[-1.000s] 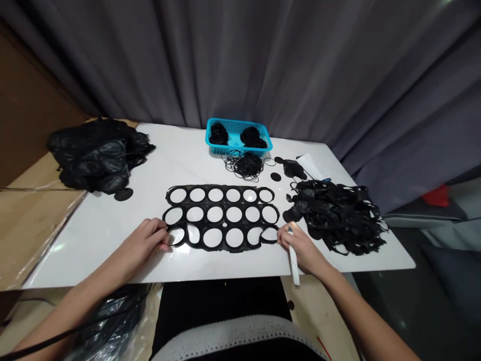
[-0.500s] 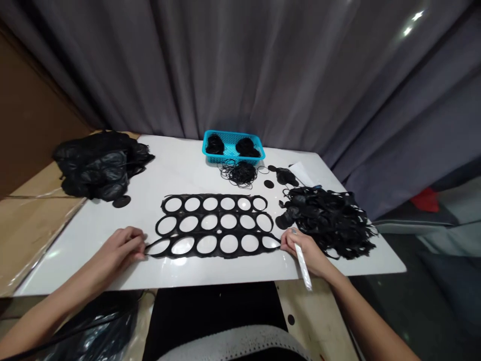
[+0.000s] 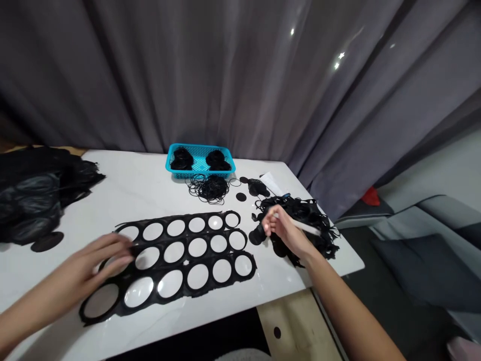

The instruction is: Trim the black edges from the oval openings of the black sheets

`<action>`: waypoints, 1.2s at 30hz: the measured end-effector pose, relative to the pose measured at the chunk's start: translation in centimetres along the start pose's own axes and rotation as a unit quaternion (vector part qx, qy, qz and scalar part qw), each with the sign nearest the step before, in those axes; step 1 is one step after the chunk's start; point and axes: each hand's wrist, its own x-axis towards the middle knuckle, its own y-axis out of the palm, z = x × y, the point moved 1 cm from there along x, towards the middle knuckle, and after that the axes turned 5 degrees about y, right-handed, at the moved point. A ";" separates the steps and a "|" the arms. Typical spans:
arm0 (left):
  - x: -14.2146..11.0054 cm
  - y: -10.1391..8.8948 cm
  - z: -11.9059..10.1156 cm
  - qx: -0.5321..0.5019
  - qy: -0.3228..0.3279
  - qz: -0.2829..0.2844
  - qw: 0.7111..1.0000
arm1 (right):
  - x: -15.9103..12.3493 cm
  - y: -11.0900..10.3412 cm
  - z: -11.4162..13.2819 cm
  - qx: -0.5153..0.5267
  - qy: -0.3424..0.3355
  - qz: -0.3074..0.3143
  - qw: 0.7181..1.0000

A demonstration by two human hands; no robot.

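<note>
A black sheet (image 3: 176, 260) pierced by three rows of round holes lies flat on the white table (image 3: 158, 311). My left hand (image 3: 93, 263) hovers open over its left end, blurred, with its fingers spread, and I cannot tell whether it touches the sheet. My right hand (image 3: 283, 230) grips a slim white tool (image 3: 302, 225) and is raised over the near edge of a heap of black cut scraps (image 3: 300, 213). The tool's tip is hidden in my fingers.
A blue plastic basket (image 3: 199, 160) holds black coils, with a tangle of thin black loops (image 3: 208, 189) in front. Black discs (image 3: 241, 197) and white paper (image 3: 271, 183) lie nearby. A black bag heap (image 3: 33, 195) sits at far left. Curtains (image 3: 225, 75) stand behind.
My left hand has let go of the sheet's near edge and lifted. My right hand has moved toward the scraps with the white tool. The whole view has turned, shifting the table left.
</note>
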 end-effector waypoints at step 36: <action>6.6 16.9 -6.9 0.231 0.290 0.091 0.924 | 8.9 1.9 -4.4 0.020 0.045 -0.106 0.993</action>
